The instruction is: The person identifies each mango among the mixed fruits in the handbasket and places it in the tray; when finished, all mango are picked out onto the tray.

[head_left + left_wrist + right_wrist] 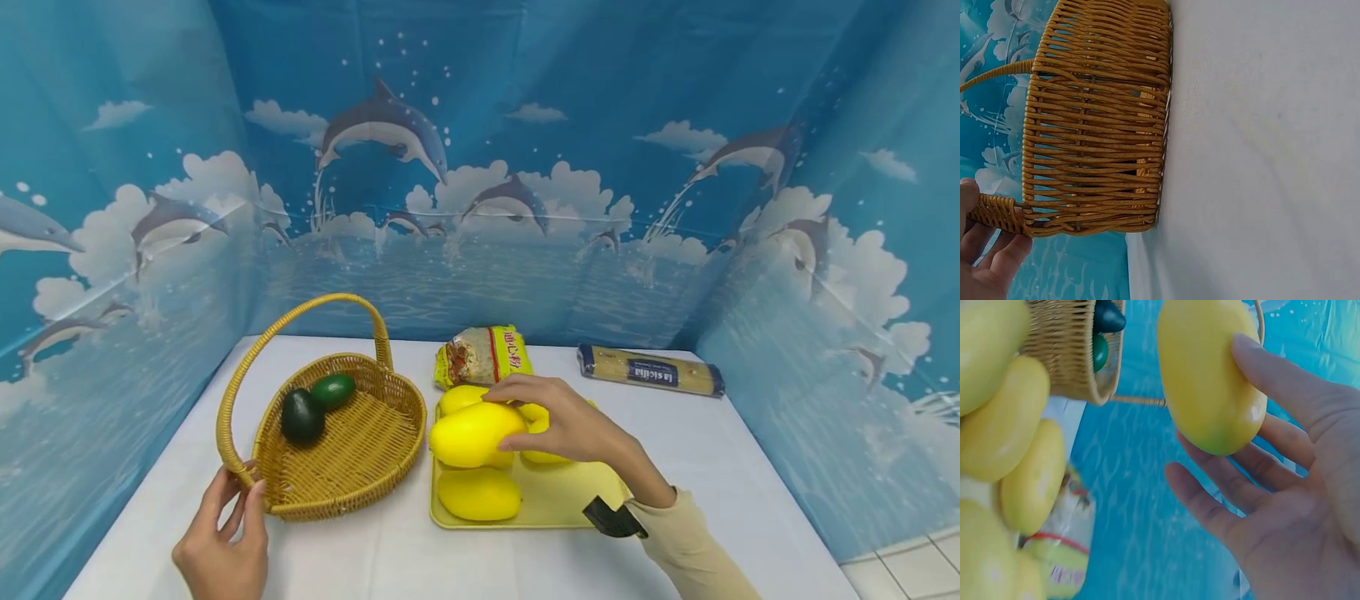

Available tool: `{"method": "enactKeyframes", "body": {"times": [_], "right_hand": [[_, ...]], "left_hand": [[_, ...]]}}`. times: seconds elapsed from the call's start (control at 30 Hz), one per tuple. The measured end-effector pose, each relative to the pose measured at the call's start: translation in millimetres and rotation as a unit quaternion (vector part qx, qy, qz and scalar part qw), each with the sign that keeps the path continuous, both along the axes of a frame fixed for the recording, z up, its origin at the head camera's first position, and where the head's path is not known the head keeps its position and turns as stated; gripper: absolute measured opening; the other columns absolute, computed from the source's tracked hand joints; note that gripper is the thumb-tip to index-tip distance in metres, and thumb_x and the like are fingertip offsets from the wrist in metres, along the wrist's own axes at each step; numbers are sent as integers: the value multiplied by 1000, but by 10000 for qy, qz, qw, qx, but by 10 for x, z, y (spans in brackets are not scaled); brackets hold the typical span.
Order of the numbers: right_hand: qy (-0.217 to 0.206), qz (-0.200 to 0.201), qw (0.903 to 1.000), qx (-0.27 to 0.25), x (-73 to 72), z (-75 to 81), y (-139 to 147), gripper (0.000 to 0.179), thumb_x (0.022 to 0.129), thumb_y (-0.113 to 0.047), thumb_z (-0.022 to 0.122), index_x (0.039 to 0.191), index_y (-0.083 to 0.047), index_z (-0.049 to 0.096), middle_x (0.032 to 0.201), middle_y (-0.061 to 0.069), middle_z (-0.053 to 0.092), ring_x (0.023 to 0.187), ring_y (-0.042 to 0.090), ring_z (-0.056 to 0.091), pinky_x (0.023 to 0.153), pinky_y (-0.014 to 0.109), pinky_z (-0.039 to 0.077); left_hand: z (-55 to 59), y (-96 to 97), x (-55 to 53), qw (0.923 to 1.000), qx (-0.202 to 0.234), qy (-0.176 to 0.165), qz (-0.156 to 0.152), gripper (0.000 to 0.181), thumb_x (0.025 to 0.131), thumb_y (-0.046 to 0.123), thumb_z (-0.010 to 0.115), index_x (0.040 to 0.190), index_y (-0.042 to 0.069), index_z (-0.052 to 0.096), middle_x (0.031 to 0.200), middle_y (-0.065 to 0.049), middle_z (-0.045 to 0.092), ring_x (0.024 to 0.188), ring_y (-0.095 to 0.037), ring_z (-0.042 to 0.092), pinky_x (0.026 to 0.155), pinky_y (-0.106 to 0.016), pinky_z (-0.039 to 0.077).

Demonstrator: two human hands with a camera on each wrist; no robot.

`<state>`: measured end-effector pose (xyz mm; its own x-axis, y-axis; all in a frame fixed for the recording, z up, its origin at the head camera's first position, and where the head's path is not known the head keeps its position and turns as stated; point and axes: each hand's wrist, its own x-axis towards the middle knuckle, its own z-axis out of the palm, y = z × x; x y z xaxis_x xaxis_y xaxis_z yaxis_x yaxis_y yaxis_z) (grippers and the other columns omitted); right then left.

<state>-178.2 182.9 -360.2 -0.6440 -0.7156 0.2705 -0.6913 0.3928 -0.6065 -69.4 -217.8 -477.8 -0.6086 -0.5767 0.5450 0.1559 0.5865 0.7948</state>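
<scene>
My left hand (228, 533) grips the lower end of the wicker basket's handle, fingers and thumb around it. The basket (352, 506) holds a dark avocado (302, 417) and a smaller green fruit (333, 391). In the left wrist view the woven side of the basket (1094, 144) shows, with the left hand (991, 256) at the handle's base. My right hand (562, 417) holds a yellow mango (467, 435) between thumb and fingers over the tray (555, 504). In the right wrist view the mango (1210, 381) has a greenish end.
Several more mangoes lie on the tray, one near its front edge (478, 494). Behind it is a yellow-and-clear food bag (483, 357). A pasta pack (651, 371) lies at the back right of the white table (750, 500). Dolphin-print curtains (510, 275) enclose the table.
</scene>
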Motion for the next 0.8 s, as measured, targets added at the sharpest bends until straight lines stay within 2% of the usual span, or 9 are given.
{"method": "enactKeyframes", "body": {"times": [0.23,0.43,0.6,0.8], "right_hand": [[125,-615,9974,-366,222,-182,394,51,94,-18,87,142,-15,70,138,1,71,125,22,67,103,37,64],[279,-1202,9921,-222,380,-340,641,52,92,-20,88,140,-12,71,138,2,72,124,23,69,103,39,65],[306,-1816,9829,-22,476,-530,786,52,90,-25,90,138,-14,72,134,-3,73,121,20,70,103,41,65],[-55,-2237,9746,13,542,-744,899,54,88,-26,91,136,-12,72,129,-4,72,115,13,69,98,43,66]], "left_hand": [[-16,-7,5,10000,-70,-52,34,46,93,-9,79,138,-5,69,123,-21,77,110,24,54,87,0,50],[-13,-18,9,10000,-89,6,37,47,92,-10,79,138,-5,69,122,-21,77,110,24,53,87,0,49],[-9,-5,13,9998,-131,-93,76,48,92,-10,79,138,-5,68,123,-21,77,110,25,53,88,0,50],[3,1,7,9998,-157,-130,78,48,93,-10,79,139,-5,67,123,-21,77,111,24,52,89,-1,50]]}}
